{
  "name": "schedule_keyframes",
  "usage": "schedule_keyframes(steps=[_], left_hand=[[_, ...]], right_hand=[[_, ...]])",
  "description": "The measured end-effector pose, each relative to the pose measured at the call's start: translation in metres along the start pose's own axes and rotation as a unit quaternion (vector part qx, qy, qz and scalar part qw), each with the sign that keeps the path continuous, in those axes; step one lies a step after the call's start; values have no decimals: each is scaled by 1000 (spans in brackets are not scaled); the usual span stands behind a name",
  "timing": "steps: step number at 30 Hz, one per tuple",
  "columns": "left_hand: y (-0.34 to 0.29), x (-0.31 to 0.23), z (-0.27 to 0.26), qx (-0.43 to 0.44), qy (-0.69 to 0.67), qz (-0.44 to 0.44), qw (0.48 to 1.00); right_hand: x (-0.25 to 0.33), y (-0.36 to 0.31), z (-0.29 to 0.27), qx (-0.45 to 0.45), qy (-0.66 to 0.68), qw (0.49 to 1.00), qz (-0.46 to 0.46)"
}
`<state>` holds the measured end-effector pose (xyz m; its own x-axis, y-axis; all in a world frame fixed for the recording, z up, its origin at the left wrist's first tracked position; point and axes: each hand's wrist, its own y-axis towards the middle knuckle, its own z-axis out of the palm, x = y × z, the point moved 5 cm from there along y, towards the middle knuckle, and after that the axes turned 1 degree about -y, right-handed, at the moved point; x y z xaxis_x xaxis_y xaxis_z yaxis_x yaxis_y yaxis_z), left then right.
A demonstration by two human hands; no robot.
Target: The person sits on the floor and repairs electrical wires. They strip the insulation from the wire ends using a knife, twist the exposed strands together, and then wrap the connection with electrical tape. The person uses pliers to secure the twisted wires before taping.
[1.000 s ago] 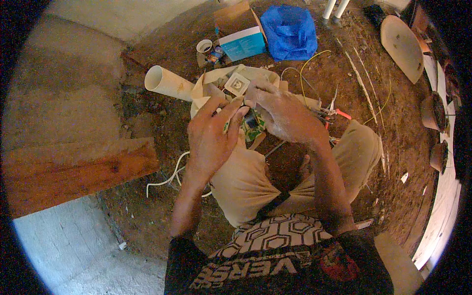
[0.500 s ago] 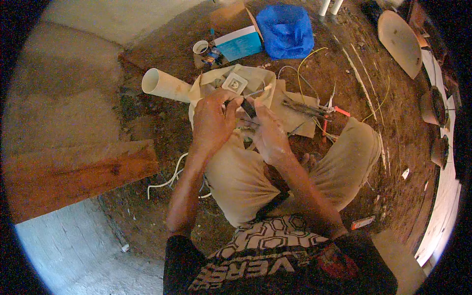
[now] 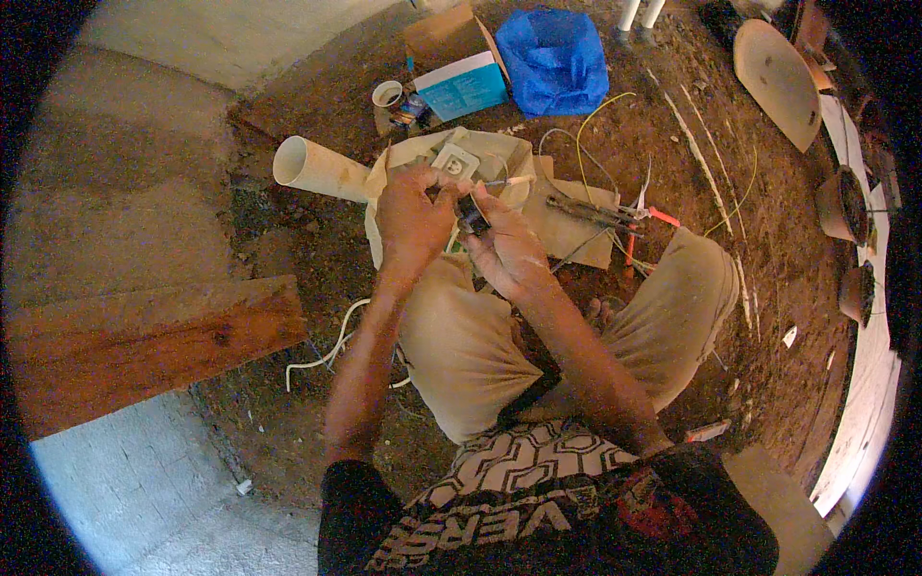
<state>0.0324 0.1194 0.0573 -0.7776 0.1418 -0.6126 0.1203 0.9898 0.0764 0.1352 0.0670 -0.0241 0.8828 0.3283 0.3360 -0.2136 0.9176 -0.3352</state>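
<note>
My right hand (image 3: 511, 248) is closed around a small black object (image 3: 472, 217), glossy and partly hidden by my fingers; its kind cannot be made out. Close against it, my left hand (image 3: 415, 219) has thumb and fingers pinched together, and whatever is between them is hidden. Both hands are over my lap, fingertips nearly touching. Just beyond my left fingers, a white square socket plate (image 3: 455, 161) lies on a beige cloth-like sheet (image 3: 413, 151). A thin tool with a pale tip (image 3: 514, 180) shows past my right fingers.
Red-handled pliers (image 3: 661, 217) and loose wires lie at the right by my knee. Farther off are an open cardboard box (image 3: 461, 88), a blue plastic bag (image 3: 552, 62) and a white cup (image 3: 387, 94). A wide pipe (image 3: 322, 168) and a wooden plank (image 3: 163, 336) occupy the left.
My right hand has turned, its fingers now curled more under the black object, which has tipped and shows more of its face. My left hand stays nearly in place, still pinching.
</note>
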Motion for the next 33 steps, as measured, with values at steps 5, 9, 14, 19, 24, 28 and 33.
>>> schedule_keyframes(steps=[5,9,14,19,24,28,33], left_hand=[[4,-4,3,-75,91,60,991],[17,-1,10,-62,76,29,995],[43,33,25,-89,124,-62,986],[41,53,-16,-30,10,-16,999],[32,26,-28,51,-125,1,991],[20,24,-28,95,-233,-90,964],[20,28,-31,142,-228,-112,957]], right_hand=[[3,7,3,0,-3,1000,3],[2,24,-4,-3,-13,1000,-17],[0,21,-2,115,-25,993,-3],[22,10,0,11,-145,988,-59],[101,24,3,-45,-322,932,-159],[112,25,19,8,-624,735,-264],[84,25,51,13,-725,553,-411]])
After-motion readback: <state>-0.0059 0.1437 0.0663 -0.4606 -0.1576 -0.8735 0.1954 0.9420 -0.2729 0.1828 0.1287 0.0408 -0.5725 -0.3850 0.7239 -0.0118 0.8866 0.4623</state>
